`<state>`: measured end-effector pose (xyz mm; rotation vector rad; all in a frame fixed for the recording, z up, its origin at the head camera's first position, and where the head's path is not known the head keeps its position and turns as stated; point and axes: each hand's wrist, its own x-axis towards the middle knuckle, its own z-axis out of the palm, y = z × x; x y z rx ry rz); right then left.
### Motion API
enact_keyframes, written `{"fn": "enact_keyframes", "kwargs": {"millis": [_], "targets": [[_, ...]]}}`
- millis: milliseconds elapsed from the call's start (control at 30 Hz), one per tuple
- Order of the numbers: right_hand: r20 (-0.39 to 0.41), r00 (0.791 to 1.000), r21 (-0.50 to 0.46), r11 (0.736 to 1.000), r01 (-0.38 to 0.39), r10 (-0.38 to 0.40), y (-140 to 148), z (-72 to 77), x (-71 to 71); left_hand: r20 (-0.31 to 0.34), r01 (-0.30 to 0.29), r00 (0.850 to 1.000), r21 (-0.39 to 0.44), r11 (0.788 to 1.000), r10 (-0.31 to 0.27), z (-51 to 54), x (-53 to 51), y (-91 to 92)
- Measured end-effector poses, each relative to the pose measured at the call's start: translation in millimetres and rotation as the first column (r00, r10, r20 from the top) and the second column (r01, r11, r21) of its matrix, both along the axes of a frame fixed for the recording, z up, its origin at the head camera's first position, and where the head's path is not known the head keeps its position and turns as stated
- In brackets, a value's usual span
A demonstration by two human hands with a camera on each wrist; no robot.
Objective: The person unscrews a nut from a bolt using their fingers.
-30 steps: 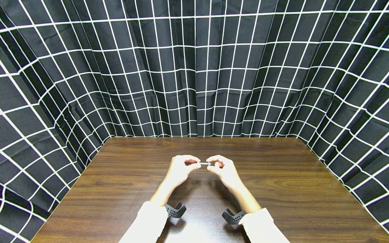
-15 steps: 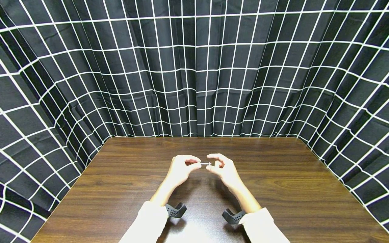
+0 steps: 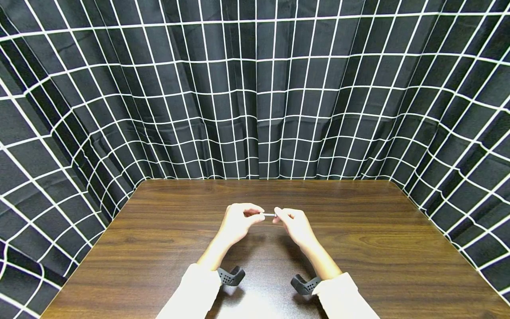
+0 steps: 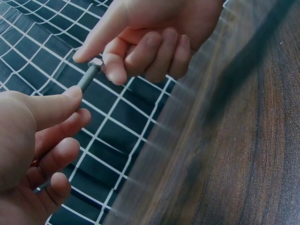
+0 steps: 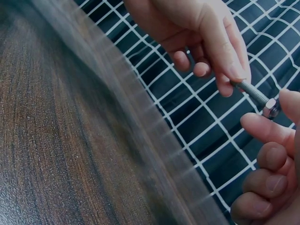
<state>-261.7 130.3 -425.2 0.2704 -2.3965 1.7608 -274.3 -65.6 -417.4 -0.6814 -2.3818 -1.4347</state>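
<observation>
Basically, left hand (image 3: 237,221) pinches bolt (image 5: 254,93) by one end, likely steadying it, while right hand (image 3: 296,223) has nut (image 5: 270,108) between slightly parted thumb and forefinger.

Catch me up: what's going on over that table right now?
A person is handling a small threaded bolt above the wooden table. Their left grip pinches one end of it. The right grip has its fingertips about the hex piece at the other end; whether they press on it is hard to tell, as is whether that piece is a nut or the bolt's head. A stretch of thread shows between.
</observation>
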Motion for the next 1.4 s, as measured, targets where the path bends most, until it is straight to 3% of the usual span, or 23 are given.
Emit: {"fn": "enact_keyframes", "kwargs": {"millis": [167, 400, 500, 567, 767, 967, 1100, 1200, 1400], "targets": [[-0.023, 1.0, 0.053, 0.998, 0.021, -0.02, 0, 5.2, 2.1, -0.002, 0.001, 1.0, -0.004, 1.0, -0.001, 0.5, -0.4, 0.0], [-0.032, 0.999, 0.043, 0.999, -0.015, 0.016, -6, 36.7, 24.1, 0.005, -0.013, 1.0, -0.007, 1.0, 0.013, 0.3, -0.6, -0.4], [-0.032, 0.999, 0.021, 1.0, -0.014, 0.015, -7, 38.4, 25.5, 0.0, -0.015, 1.0, -0.011, 1.0, 0.015, 0.5, -0.6, -0.9], [-0.03, 0.999, -0.002, 1.0, -0.016, 0.016, -7, 37.6, 24.9, -0.003, -0.015, 1.0, -0.012, 1.0, 0.015, 1.5, 0.1, -1.0], [-0.03, 0.999, -0.061, 0.998, -0.019, 0.017, -1, 12.0, 7.7, 0.009, -0.004, 1.0, 0.004, 1.0, 0.004, 4.1, 1.2, -1.2], [-0.042, 0.997, -0.082, 0.995, -0.062, 0.059, -3, 30.7, 21.1, 0.018, -0.009, 1.0, 0.016, 1.0, 0.008, 3.2, 0.3, -2.3], [-0.054, 0.996, -0.081, 0.994, -0.07, 0.066, -4, 35.3, 25.0, 0.035, -0.019, 0.999, 0.023, 1.0, 0.018, 2.6, -0.8, -3.0], [-0.08, 0.993, -0.102, 0.991, -0.09, 0.082, -3, 33.6, 23.8, 0.033, -0.021, 0.999, 0.019, 1.0, 0.02, 2.9, -0.7, -3.3], [-0.162, 0.98, -0.124, 0.983, -0.135, 0.114, 2, 11.2, 7.9, 0.014, -0.022, 1.0, 0.024, 0.999, 0.021, 3.8, -1.1, -3.7]]}}
